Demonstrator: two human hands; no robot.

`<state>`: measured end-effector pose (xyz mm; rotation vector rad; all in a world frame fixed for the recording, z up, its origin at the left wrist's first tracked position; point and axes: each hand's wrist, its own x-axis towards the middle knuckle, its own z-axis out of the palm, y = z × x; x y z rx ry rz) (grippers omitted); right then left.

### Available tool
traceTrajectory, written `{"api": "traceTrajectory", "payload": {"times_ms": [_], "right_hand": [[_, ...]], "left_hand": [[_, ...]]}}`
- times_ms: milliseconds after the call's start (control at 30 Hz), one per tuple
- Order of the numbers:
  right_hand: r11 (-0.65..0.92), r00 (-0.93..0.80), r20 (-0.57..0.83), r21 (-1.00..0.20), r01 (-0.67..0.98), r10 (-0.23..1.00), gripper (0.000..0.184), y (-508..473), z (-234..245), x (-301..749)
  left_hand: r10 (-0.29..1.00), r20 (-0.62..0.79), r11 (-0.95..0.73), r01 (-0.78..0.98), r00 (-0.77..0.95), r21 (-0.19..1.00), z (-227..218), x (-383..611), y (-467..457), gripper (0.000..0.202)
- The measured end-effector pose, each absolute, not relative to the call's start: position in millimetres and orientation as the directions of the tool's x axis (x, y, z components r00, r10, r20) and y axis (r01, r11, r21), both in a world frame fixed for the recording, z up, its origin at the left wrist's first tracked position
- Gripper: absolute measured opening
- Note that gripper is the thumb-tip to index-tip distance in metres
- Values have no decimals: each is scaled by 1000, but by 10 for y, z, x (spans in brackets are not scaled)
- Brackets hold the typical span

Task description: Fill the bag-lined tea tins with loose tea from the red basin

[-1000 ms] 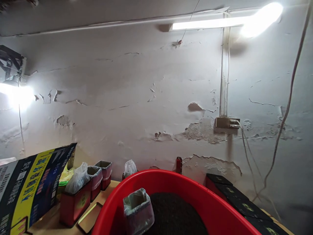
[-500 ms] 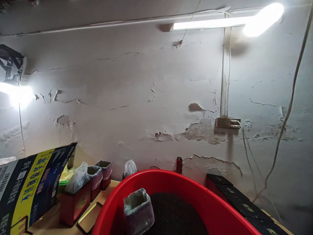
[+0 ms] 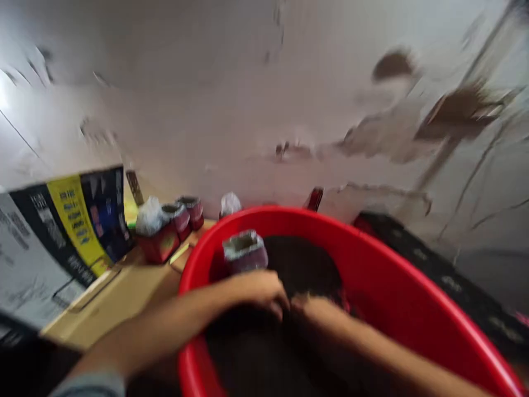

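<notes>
Both hands reach into a large red tub [image 3: 413, 286] holding dark loose material [image 3: 306, 262], its kind too blurred to make out. My left hand [image 3: 262, 289] hangs over this material with its fingers pointing down, just in front of a bag-lined box [image 3: 247, 259] standing inside the tub. Close by on the right is my right hand [image 3: 316, 309], low over the same material, its fingertips near the left hand's. Motion smears the fingers of both hands, so I cannot see what they hold, if anything.
Left of the tub, small red tins [image 3: 159, 242] with plastic liners stand on a tan table [image 3: 124, 300]. A large printed bag [image 3: 78, 220] leans at far left. Dark boxes [image 3: 430, 259] line the right side, below a peeling wall [image 3: 206, 110].
The view has tipped down and tilted. Both forearms and hands have come into sight inside the tub; earlier no hands showed. The lined box still stands in the tub.
</notes>
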<state>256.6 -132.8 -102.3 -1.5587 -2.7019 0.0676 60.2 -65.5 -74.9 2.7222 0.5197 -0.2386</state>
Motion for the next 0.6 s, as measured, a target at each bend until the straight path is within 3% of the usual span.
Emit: {"api": "traceTrajectory", "payload": {"times_ms": [33,133,233,300,367,467,533,600], "right_hand": [[521,-522,-95,-31,853,848,24,-1345,-1078,2590],[569,-559,-172,10,822,811,38,-1261,-1170,2684],[580,-567,-220,-10,815,793,36,-1194,-1158,2738],[575,-566,-208,-18,818,798,34,-1208,-1125,2739],[576,-568,-191,-14,817,801,34,-1225,-1111,2734],[594,-586,-173,-5,804,792,33,-1219,-1130,2745],[612,-606,-153,-10,791,780,32,-1207,-1152,2762],[631,-627,-136,-16,776,767,32,-1202,-1172,2776]], "left_hand": [[327,-216,-857,385,920,344,-692,600,-635,25],[337,-162,-819,373,928,437,-637,626,-458,36],[351,-136,-800,372,926,471,-557,632,-441,38],[401,-92,-809,399,912,431,-433,592,-469,34],[539,19,-790,498,842,359,-312,502,-406,34],[796,223,-605,752,563,262,-251,291,-100,38],[892,207,-442,872,403,208,-322,147,143,40],[932,80,-362,918,354,162,-437,51,312,41]]}}
